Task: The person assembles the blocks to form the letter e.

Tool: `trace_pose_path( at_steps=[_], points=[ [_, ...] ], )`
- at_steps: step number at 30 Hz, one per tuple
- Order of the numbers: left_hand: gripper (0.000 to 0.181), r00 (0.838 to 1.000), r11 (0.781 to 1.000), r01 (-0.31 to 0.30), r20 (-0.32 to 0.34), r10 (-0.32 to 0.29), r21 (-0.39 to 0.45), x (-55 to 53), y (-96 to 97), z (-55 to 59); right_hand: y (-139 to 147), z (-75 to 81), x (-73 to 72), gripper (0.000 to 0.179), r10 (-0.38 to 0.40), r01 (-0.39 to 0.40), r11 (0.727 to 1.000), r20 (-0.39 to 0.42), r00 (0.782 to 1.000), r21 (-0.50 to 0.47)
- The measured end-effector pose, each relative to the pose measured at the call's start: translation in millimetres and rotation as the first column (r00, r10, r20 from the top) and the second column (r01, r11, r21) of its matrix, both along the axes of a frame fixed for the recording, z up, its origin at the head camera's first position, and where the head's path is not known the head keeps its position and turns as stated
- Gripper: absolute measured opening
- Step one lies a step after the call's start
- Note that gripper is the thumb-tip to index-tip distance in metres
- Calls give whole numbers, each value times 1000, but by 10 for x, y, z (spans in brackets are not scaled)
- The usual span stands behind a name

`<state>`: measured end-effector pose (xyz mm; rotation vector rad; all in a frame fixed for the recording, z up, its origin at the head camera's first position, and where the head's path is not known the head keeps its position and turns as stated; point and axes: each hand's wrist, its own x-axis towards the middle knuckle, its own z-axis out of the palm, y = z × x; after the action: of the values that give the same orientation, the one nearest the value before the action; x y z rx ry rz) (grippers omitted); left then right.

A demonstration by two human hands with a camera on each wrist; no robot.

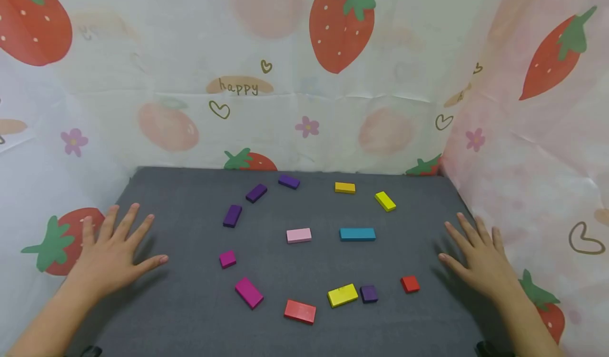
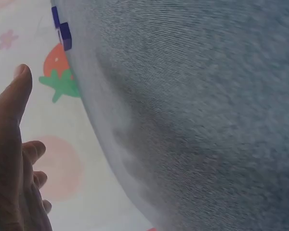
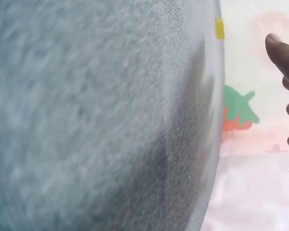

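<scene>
My left hand [image 1: 108, 254] hovers over the left side of the grey cloth, fingers spread and holding nothing. On the right side my right hand [image 1: 482, 259] is spread the same way, its shadow on the cloth beneath. Between them lie several small coloured blocks. Nearest the left hand are a small magenta block [image 1: 228, 259], a longer magenta block [image 1: 249, 293] and a purple block [image 1: 232, 216]. A red block [image 1: 410, 284] lies closest to the right hand. In the middle are a pink block [image 1: 298, 235] and a long blue block [image 1: 357, 234].
Two more purple blocks [image 1: 256, 193] [image 1: 289, 181], an orange-yellow block [image 1: 344, 188] and a yellow block [image 1: 385, 201] lie at the back. In front are a coral block [image 1: 300, 311], another yellow block [image 1: 342, 295] and a small purple block [image 1: 368, 293]. Strawberry-print curtains [image 1: 285, 129] enclose the table [image 1: 190, 314].
</scene>
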<state>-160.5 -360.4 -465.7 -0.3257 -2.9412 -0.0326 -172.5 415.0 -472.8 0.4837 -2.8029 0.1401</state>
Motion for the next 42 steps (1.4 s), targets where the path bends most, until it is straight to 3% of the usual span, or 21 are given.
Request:
trace_pose_path(
  at_steps=[21,42],
  points=[
    [105,999,999,34,-43,-34,-6,-143,222,116,-126,56,-101,80,3,-3,1000,-15,1000,-16],
    [101,992,994,104,-72,-103,14,-327,626,282,-332,158,-190,81,69,-78,991,-82,994,-111]
  ],
)
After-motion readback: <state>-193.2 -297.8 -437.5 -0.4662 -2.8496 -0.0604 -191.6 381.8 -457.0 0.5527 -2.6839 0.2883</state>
